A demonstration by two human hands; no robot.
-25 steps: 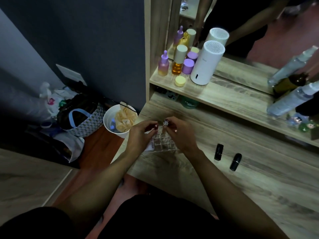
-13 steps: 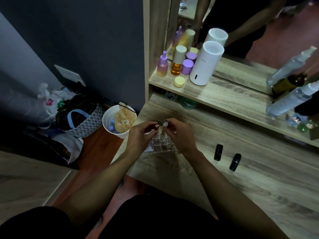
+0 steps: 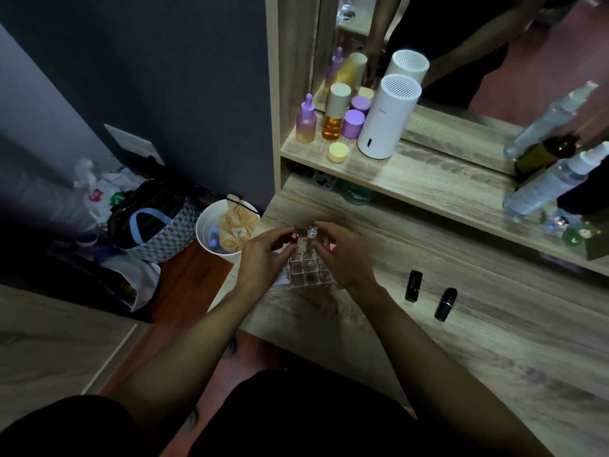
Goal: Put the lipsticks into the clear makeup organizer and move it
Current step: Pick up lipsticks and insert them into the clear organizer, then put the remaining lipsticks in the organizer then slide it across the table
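Both lipsticks (image 3: pixel 294 236) stay pinched above the organizer (image 3: pixel 308 268), unmoved.

Dim room: a dark blue-grey wall (image 3: pixel 164 77) meets a wooden vanity (image 3: pixel 461 324) with shelf (image 3: pixel 428 183) and mirror (image 3: pixel 494 61) (reflecting reddish floor); red-brown floor (image 3: pixel 188 291) below.

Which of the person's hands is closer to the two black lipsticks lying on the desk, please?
Right. The right hand is at the clear organizer, just left of the black lipsticks; the left hand is on the organizer's far side.
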